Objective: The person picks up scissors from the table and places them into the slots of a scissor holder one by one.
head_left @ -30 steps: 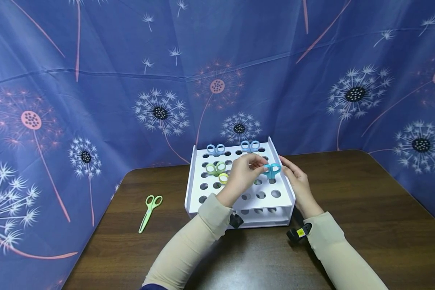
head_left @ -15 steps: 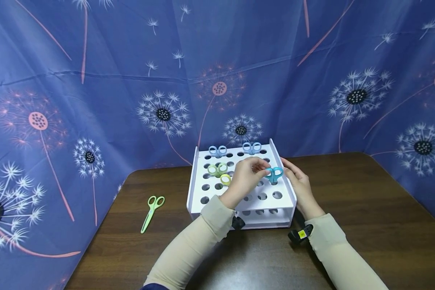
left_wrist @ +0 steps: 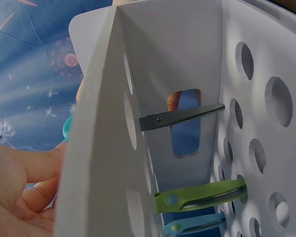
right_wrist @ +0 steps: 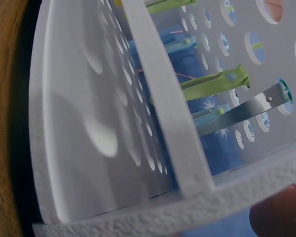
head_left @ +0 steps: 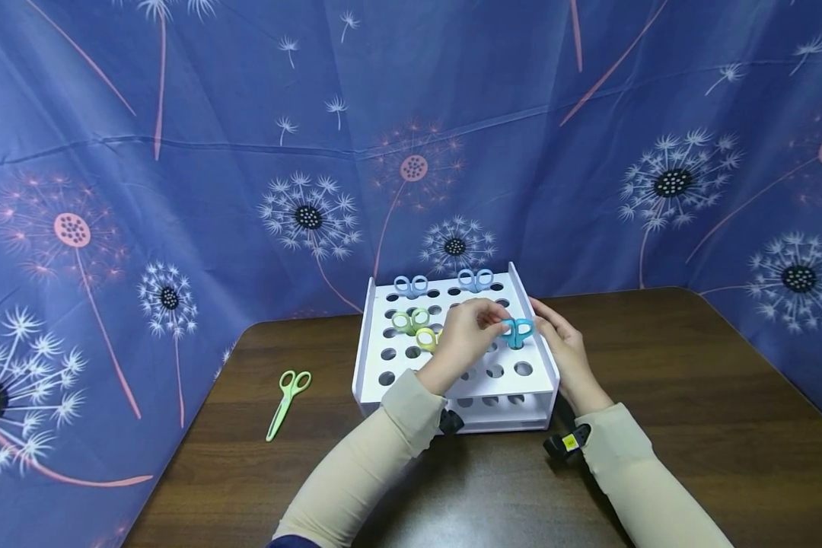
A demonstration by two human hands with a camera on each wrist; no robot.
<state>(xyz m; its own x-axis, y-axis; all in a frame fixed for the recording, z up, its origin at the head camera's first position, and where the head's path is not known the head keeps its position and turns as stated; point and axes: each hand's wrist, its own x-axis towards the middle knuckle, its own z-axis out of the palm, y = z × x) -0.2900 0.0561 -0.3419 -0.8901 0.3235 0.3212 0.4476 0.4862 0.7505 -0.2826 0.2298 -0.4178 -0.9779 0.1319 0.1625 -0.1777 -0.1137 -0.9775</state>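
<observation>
My left hand (head_left: 467, 335) pinches the handle of a pair of teal scissors (head_left: 516, 340), points down in a hole near the right side of a white rack (head_left: 452, 390). In the left wrist view their metal blade (left_wrist: 182, 117) spans the gap between the shelves, its tip at a lower hole. The left hand (left_wrist: 24, 182) is partly cut off there. Against the rack's right side panel rests my right hand (head_left: 568, 354), fingers fairly straight; in the right wrist view only a blurred part (right_wrist: 281, 212) shows outside the panel.
Green scissors (head_left: 411, 326), yellow scissors (head_left: 418, 339) partly behind the left hand, and two blue pairs (head_left: 412, 289) stand in the rack. Light green scissors (head_left: 283, 403) lie on the wooden table (head_left: 212, 487) at left. A blue patterned cloth (head_left: 520, 152) hangs behind.
The teal scissors have sunk slightly toward the rack, with the left hand still on the handle. The right hand stays at the side panel. The head view has shifted a little.
</observation>
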